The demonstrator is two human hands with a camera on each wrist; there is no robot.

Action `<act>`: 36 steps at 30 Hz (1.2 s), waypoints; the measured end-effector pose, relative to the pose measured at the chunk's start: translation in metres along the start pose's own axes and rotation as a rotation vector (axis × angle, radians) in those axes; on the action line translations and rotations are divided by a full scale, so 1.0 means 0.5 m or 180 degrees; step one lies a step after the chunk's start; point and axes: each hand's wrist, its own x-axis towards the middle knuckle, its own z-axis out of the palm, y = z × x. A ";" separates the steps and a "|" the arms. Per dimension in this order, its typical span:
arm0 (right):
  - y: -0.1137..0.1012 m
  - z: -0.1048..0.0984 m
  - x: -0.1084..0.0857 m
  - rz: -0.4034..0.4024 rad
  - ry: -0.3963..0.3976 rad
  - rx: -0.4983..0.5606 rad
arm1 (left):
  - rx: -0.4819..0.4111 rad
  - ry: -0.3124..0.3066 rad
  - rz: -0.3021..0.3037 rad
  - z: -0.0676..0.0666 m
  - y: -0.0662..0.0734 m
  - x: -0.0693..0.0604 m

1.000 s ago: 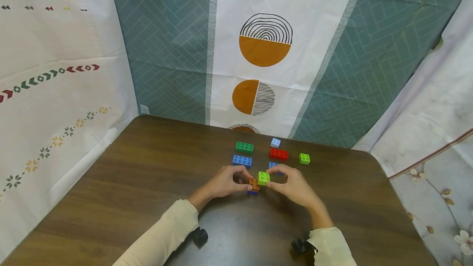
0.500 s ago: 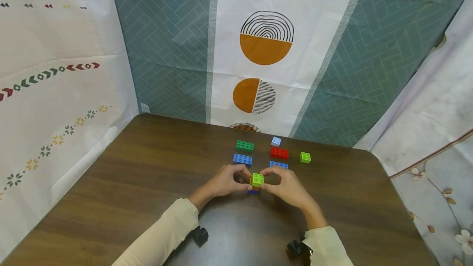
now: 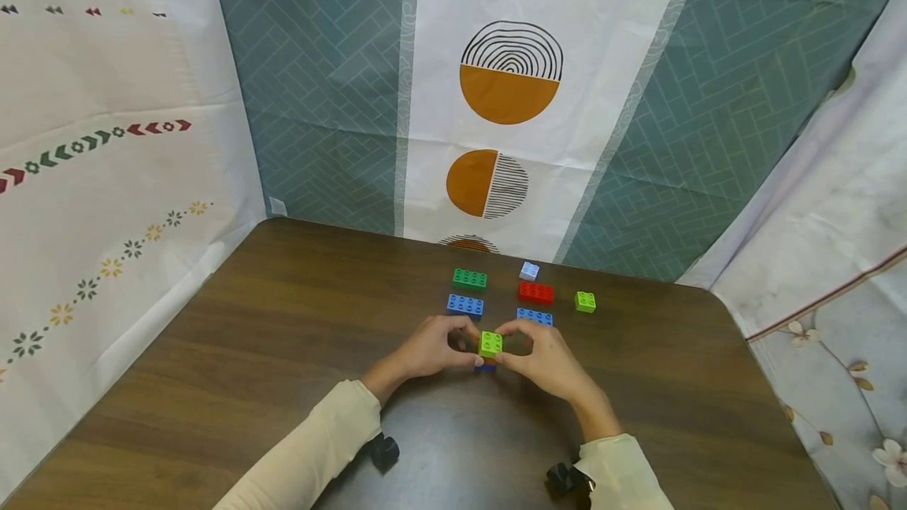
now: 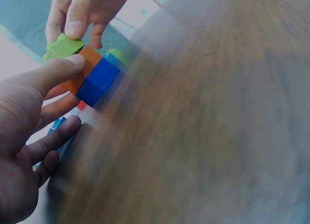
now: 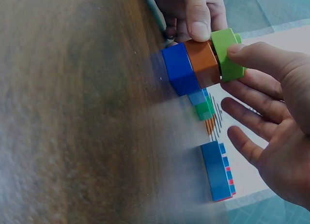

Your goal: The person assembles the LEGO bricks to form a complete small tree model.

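My left hand (image 3: 428, 349) pinches an orange toy brick (image 5: 202, 63) between thumb and fingers. Beneath the orange one is a dark blue brick (image 5: 180, 69), low at the tabletop. A lime green square brick (image 3: 491, 343) is between the thumb and fingers of my right hand (image 3: 549, 360), directly over the orange brick. In the right wrist view a thin dark gap shows between the lime and orange bricks along one side. From the head view, the lime brick hides most of the orange one and only a strip of dark blue shows.
Beyond the hands lie a green brick (image 3: 469, 279), a blue brick (image 3: 464, 305), a second blue brick (image 3: 534, 316), a red brick (image 3: 535, 293), a pale blue brick (image 3: 528, 271) and another lime brick (image 3: 585, 302). Patterned cloth (image 3: 326, 101) hangs behind the brown table (image 3: 283, 297).
My right hand has moved left with the lime brick, from beside the orange brick to on top of it. The left hand has stayed in place, gripping the orange brick.
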 end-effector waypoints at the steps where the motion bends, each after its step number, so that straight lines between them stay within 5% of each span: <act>1: 0.000 0.000 0.000 0.0021 -0.0002 -0.0007 | 0.0015 -0.0020 0.0002 -0.001 0.001 0.000; 6: -0.001 0.000 0.000 0.0080 -0.0024 -0.0004 | 0.0061 -0.0111 0.0001 -0.011 0.008 -0.003; 14: -0.007 -0.001 -0.001 0.0105 -0.0032 -0.0013 | -0.0114 0.0071 0.0281 -0.019 0.023 -0.002; 36: 0.006 0.003 0.001 -0.0071 -0.0010 0.0021 | -0.0097 0.0062 0.0159 -0.018 0.026 -0.003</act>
